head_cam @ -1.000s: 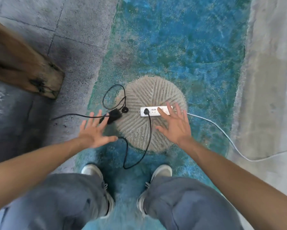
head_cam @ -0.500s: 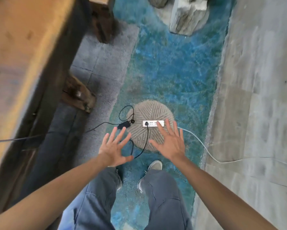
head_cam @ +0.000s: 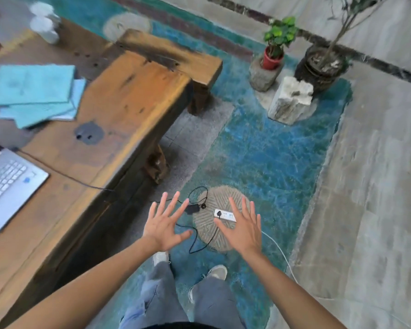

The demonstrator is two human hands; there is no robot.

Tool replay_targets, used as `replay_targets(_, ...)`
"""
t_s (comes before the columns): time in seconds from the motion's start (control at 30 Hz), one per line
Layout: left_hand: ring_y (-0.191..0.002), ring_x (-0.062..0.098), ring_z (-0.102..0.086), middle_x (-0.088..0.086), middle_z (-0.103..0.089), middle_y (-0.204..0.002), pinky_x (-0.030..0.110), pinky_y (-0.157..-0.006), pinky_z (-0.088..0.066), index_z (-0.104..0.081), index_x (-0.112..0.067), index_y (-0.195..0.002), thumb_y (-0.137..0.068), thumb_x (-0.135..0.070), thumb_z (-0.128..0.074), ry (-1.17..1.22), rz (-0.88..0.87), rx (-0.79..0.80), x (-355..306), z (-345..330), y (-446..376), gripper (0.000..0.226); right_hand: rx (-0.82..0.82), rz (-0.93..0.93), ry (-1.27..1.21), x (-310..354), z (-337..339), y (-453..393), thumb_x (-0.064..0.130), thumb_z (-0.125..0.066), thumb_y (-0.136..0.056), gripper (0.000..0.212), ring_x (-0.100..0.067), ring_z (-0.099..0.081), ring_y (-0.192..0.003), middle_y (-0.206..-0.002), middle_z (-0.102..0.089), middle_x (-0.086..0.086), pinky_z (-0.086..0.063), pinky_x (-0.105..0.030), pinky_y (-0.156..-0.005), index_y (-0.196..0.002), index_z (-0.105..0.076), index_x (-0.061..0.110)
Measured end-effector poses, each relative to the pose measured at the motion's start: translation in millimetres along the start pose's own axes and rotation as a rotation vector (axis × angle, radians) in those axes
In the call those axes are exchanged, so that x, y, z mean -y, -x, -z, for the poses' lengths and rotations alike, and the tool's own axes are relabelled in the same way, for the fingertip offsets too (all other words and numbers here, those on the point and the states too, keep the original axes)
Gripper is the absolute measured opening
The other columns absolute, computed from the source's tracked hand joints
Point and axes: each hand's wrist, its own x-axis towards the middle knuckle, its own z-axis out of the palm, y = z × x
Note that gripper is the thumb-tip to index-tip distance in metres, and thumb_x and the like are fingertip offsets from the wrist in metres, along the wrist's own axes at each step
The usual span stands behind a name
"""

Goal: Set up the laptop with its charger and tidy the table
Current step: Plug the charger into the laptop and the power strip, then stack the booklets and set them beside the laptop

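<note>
Charger (head_cam: 191, 208) plugged into power strip (head_cam: 224, 215); left hand (head_cam: 163, 225) and right hand (head_cam: 243, 230) spread wide, holding nothing, laptop (head_cam: 8, 184) on bench (head_cam: 128, 100).

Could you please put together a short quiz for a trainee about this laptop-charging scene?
1. True or false: the black plug sits in the white power strip on the round stone slab.
2. Which hand is holding the charger brick? A) left hand B) right hand C) neither
3. Fill in: the open laptop rests on the wooden ____, beside the blue folders.

Key
1. True.
2. C: both hands are spread open above the floor, holding nothing; the brick lies at the slab's edge.
3. Table.
</note>
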Motion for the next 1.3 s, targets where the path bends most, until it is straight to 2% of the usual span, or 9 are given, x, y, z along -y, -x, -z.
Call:
replay_targets(0.1,-0.152,0.032,0.022,-0.003,0.025,-0.165,0.056,-0.123,0.000,0.011,-0.043,-0.157,-0.085,-0.083,-0.025,0.061,0.091,-0.083,6,13,8,0.090,0.008,0.093,0.013,16,11,-12,0.091,-0.028,-0.079,0.091,-0.018,0.014,-0.155,-0.168,0.013,0.011,0.005,-0.045,-0.124,-0.157,0.000,0.051)
replay_targets(0.2,-0.152,0.032,0.022,-0.005,0.025,-0.165,0.056,-0.123,0.000,0.013,-0.044,-0.156,-0.086,-0.082,-0.027,0.128,0.186,-0.167,18,22,21,0.089,0.005,0.190,0.014,42,24,-25,0.092,-0.025,-0.078,0.090,-0.018,0.010,-0.156,-0.169,0.009,0.011,0.004,-0.045,-0.124,-0.156,-0.002,0.053)
replay_targets(0.37,-0.152,0.030,0.021,-0.008,0.024,-0.165,0.055,-0.122,-0.003,0.012,-0.046,-0.155,-0.084,-0.081,-0.023,0.286,0.358,-0.295,49,32,52,0.087,0.028,0.354,0.007,92,39,-44,0.084,-0.034,-0.084,0.085,-0.019,0.004,-0.157,-0.170,0.001,0.008,-0.002,-0.047,-0.125,-0.158,-0.009,0.049)
replay_targets(0.63,-0.152,0.028,0.018,-0.005,0.018,-0.164,0.055,-0.122,-0.002,0.002,-0.044,-0.157,-0.085,-0.078,-0.026,0.521,0.608,-0.423,99,27,95,0.084,0.152,0.558,0.054,169,36,-70,0.072,-0.042,-0.094,0.076,-0.018,0.005,-0.157,-0.170,0.000,0.008,-0.002,-0.046,-0.125,-0.158,-0.008,0.049)
replay_targets(0.77,-0.153,0.029,0.018,-0.004,0.020,-0.164,0.055,-0.124,-0.004,-0.001,-0.038,-0.159,-0.090,-0.073,-0.037,0.638,0.600,-0.425,128,24,79,0.085,0.195,0.616,0.020,205,32,-93,0.068,-0.045,-0.095,0.073,-0.015,0.004,-0.156,-0.170,-0.003,0.010,-0.004,-0.045,-0.125,-0.157,-0.010,0.050)
replay_targets(0.9,-0.152,0.022,0.022,-0.012,0.023,-0.164,0.050,-0.123,-0.010,-0.001,-0.043,-0.158,-0.091,-0.071,-0.042,0.769,0.492,-0.472,170,45,31,0.083,0.176,0.630,0.016,250,33,-129,0.069,-0.042,-0.096,0.072,-0.013,0.006,-0.156,-0.169,-0.003,0.013,-0.003,-0.044,-0.125,-0.157,-0.010,0.051)
replay_targets(1.03,-0.153,0.023,0.020,-0.015,0.020,-0.165,0.047,-0.121,0.001,-0.003,-0.047,-0.157,-0.090,-0.072,-0.036,0.765,0.397,-0.566,226,87,-21,0.079,0.175,0.603,0.013,303,39,-169,0.071,-0.040,-0.095,0.071,-0.011,0.007,-0.156,-0.168,-0.004,0.016,-0.003,-0.043,-0.125,-0.157,-0.012,0.050)
replay_targets(1.17,-0.153,0.024,0.018,-0.011,0.018,-0.164,0.050,-0.122,-0.001,-0.008,-0.040,-0.159,-0.086,-0.074,-0.030,0.837,0.489,-0.625,287,122,-49,0.083,0.202,0.620,0.057,367,45,-205,0.063,-0.045,-0.098,0.070,-0.014,0.005,-0.156,-0.168,-0.004,0.013,-0.005,-0.044,-0.125,-0.157,-0.010,0.050)
replay_targets(1.3,-0.153,0.022,0.017,-0.010,0.016,-0.165,0.053,-0.123,-0.003,-0.006,-0.036,-0.159,-0.096,-0.062,-0.044,0.923,0.548,-0.633,341,131,-51,0.078,0.217,0.633,0.041,431,44,-225,0.064,-0.045,-0.097,0.069,-0.012,0.004,-0.156,-0.168,-0.006,0.014,-0.010,-0.046,-0.126,-0.157,-0.013,0.049)
